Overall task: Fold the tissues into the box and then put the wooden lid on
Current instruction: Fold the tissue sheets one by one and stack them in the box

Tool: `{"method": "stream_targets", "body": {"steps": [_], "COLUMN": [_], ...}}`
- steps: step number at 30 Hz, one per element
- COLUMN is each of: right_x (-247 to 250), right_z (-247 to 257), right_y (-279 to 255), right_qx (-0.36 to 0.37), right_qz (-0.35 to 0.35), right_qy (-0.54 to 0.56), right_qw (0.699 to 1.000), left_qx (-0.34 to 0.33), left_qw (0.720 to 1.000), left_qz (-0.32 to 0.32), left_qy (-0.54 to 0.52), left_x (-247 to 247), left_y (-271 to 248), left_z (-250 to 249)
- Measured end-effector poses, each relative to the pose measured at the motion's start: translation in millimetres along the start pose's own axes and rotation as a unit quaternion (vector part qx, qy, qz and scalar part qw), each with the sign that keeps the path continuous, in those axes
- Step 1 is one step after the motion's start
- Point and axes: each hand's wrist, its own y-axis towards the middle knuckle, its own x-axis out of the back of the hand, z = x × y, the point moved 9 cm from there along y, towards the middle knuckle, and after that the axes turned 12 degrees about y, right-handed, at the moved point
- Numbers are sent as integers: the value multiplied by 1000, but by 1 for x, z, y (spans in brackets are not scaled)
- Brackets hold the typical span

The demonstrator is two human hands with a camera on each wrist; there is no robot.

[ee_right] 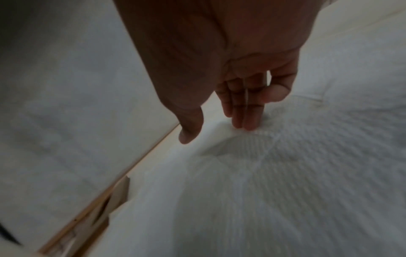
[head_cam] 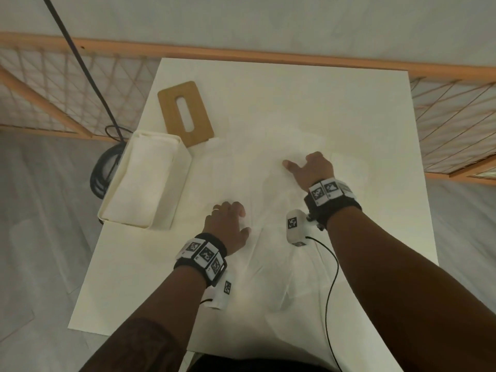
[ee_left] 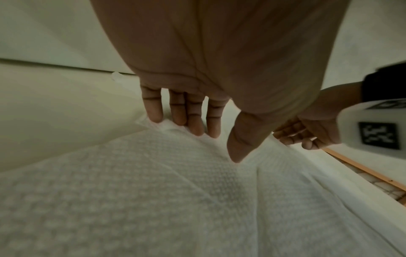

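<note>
A large white embossed tissue [head_cam: 268, 183] [ee_left: 153, 191] [ee_right: 274, 165] lies spread flat over the middle of the white table [head_cam: 375, 108]. My left hand [head_cam: 228, 224] [ee_left: 193, 125] rests on the tissue's near left part, its straight fingertips [ee_left: 156, 118] touching a raised edge. My right hand [head_cam: 311, 167] [ee_right: 241, 121] presses straight fingers onto the tissue farther right, thumb spread to the left. The white open box [head_cam: 145, 178] stands at the table's left edge with folded tissue inside. The wooden lid [head_cam: 185, 114] with an oval slot lies flat behind the box.
A black cable [head_cam: 88, 73] hangs down at the left and coils on the floor beside the box. An orange wooden rail with netting [head_cam: 442, 116] runs behind and to the right of the table. A thin black wire [head_cam: 330, 277] trails from my right wrist.
</note>
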Motion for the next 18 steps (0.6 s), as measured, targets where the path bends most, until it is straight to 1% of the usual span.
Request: {"method": "stream_targets", "body": {"steps": [2,6,10,12,14,16,18], "right_x": [-7,-9,12,25,38,46,55], "right_z": [3,15,19,23,25,21,15], "right_y": [9,15,11,1,-16,-32,-50], "right_qx": [-4,25,39,74,104,110,103], "right_qz": [4,-5,-69,-95,-105,-67,-12], "right_qy": [-27,-27,31,58,108,190,292], "right_qw": [1000,999,996,991,983,973,951], "left_qx": [3,5,-10,-16,-19,-19,0], "left_qw": [1000,1000,999,999,999,999,1000], "left_qz": [2,0,-6,-9,-7,2,19], "left_qy": [10,18,35,40,41,41,20], "left_x": [-1,-4,-6,-6,-5,-3,1], "left_y": [-1,-3,-7,-8,-8,-6,-2], "left_z": [-2,-2,-3,-4,-3,-3,0]}}
